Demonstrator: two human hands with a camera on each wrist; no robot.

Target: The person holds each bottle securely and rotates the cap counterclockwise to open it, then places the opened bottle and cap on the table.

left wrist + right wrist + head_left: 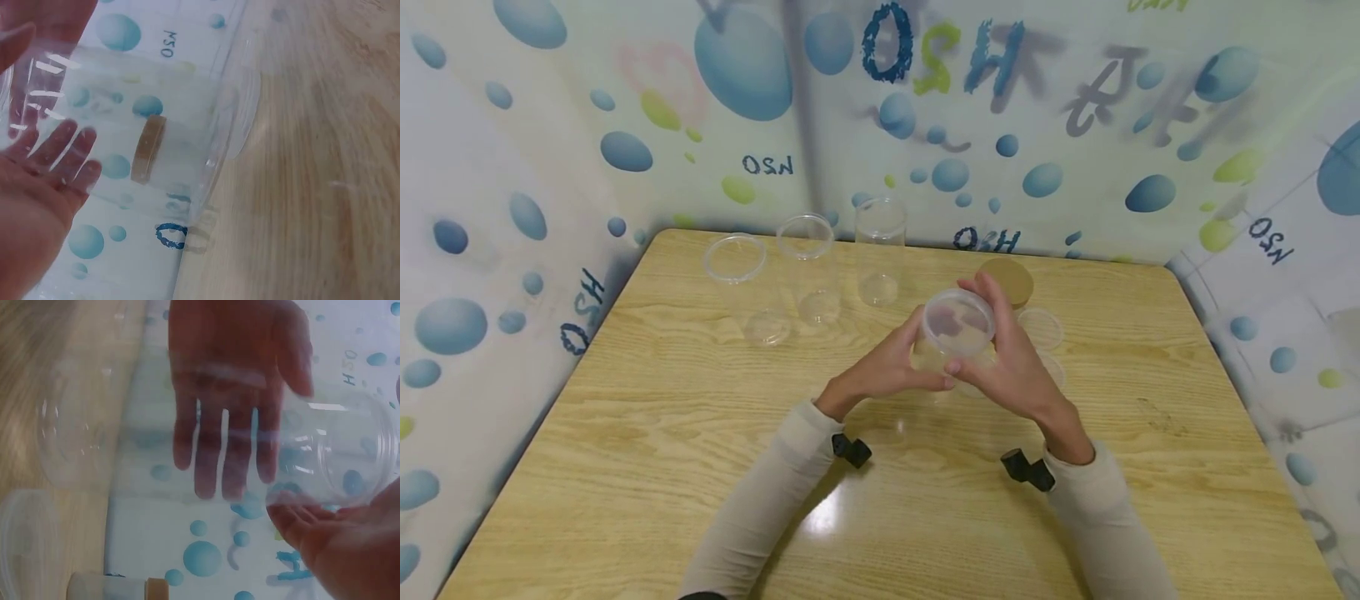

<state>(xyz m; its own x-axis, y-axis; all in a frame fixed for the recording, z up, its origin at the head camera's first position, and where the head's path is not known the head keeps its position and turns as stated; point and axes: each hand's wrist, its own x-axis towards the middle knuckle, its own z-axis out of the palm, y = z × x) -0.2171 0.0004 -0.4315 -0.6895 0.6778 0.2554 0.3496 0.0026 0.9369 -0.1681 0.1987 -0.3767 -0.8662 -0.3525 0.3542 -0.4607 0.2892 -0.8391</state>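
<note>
Between both hands stands a clear plastic jar (932, 360) with a translucent lid (958, 321) on top, upright at the middle of the table. My left hand (887, 362) holds its left side, thumb in front; in the right wrist view the left hand's long fingers (209, 450) show through the clear wall. From the right side my right hand (1011, 367) grips near the rim, its thumb across the front just below the lid. The left wrist view shows the jar's clear body (181, 94) reaching down to the table. Whether its base touches the wood is unclear.
Three lidless clear jars stand at the back left: a left one (735, 258), a middle one (806, 237) and a right one (881, 221). Behind my right hand is a container with a tan lid (1007, 282). Loose translucent lids (1041, 329) lie beside it. Printed curtains border the table (662, 417).
</note>
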